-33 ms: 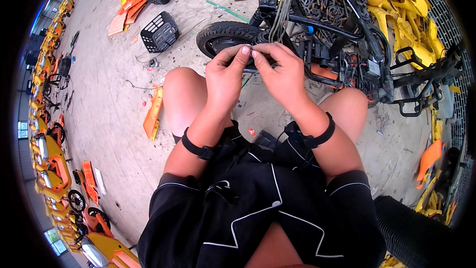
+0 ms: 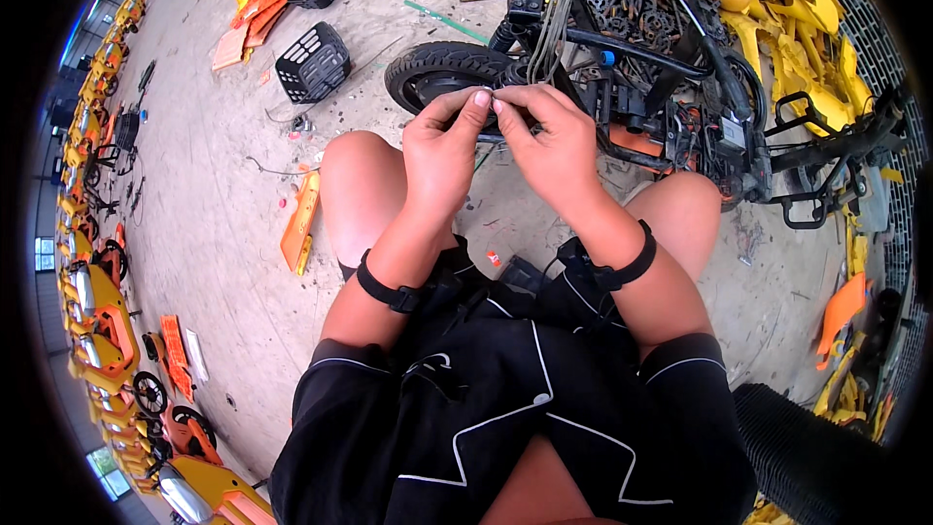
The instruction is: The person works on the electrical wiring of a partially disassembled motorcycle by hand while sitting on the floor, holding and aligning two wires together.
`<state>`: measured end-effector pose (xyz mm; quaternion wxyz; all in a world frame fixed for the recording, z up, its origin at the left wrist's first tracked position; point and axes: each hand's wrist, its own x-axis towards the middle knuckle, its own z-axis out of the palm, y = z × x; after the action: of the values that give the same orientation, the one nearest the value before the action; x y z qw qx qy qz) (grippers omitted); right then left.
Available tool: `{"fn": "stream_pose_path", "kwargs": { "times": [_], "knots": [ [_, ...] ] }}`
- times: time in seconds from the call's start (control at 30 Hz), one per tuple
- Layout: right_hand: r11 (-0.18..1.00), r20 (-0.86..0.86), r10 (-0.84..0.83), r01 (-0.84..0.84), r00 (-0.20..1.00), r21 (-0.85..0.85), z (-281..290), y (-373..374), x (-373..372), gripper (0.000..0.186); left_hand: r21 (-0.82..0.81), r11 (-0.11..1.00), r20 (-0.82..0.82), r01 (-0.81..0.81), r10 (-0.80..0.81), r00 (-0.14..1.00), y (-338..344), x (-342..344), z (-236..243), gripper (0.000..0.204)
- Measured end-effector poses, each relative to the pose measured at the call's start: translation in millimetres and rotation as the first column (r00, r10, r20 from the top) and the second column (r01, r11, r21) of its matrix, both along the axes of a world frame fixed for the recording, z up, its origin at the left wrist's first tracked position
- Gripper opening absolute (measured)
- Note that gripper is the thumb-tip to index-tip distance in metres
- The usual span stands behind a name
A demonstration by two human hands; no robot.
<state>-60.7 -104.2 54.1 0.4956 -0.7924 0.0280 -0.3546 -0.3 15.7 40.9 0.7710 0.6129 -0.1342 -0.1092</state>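
Black straps circle both wrists of the bare hands, the left hand (image 2: 435, 156) and the right hand (image 2: 558, 146), whose fingertips meet in front of the person. Thumb and forefinger of each are bent in close together, with hardly a gap visible between their tips; the other fingers curl behind. A dark speck (image 2: 492, 93) shows right where the tips come together, too small to identify, so I cannot tell whether the fingers are fully closed on anything.

Directly beyond the fingertips is a black-tyred wheel (image 2: 426, 66), partly covered by the hands in this view; whether they touch it cannot be told. It belongs to a stripped black vehicle frame (image 2: 649, 60), which lies past the fingers and mostly to their right. Grey cables (image 2: 554, 19) hang over the frame just beyond the right hand, and a blue part (image 2: 608, 58) sits on it.

The knees stand apart on either side of the forearms. Outside the left knee lies an orange panel (image 2: 300, 222); farther off, a black basket (image 2: 313, 63) rests tilted on the concrete floor (image 2: 228, 204). Yellow panels (image 2: 812, 10) are heaped beyond the frame, and yellow-and-orange scooters (image 2: 107, 335) line the far left.
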Motion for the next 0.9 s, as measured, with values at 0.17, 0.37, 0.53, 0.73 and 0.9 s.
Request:
{"fn": "stream_pose_path", "kwargs": {
  "times": [0.17, 0.37, 0.53, 0.73, 0.9],
  "knots": [
    [0.962, 0.073, -0.080, 0.096, 0.994, -0.255, -1.5, 0.0, -0.6, 0.018, -0.010, 1.000, 0.052, -0.016, 0.017, 0.998, -1.7, -1.1, -0.5, 0.020],
    [0.864, 0.138, -0.074, 0.133, 0.988, -0.486, -0.4, -0.9, -3.7, 0.026, -0.048, 0.998, -0.006, -0.035, 0.035, 0.999, -4.3, -4.2, 6.4, 0.019],
    [0.829, 0.144, -0.027, 0.103, 0.989, -0.549, -0.6, -4.6, -4.3, 0.027, -0.087, 0.993, -0.019, -0.079, 0.078, 0.997, -7.1, -5.0, 0.6, 0.019],
    [0.862, 0.143, 0.047, 0.033, 0.989, -0.506, 2.4, -11.5, -3.4, 0.023, -0.074, 0.994, 0.044, -0.083, 0.086, 0.995, -6.7, -6.4, -0.9, 0.018],
    [0.935, 0.139, 0.086, -0.031, 0.987, -0.354, 1.7, -14.0, -4.3, 0.016, 0.021, 0.998, 0.231, -0.067, 0.061, 0.971, -3.3, -6.2, -1.2, 0.019]
  ]
}}
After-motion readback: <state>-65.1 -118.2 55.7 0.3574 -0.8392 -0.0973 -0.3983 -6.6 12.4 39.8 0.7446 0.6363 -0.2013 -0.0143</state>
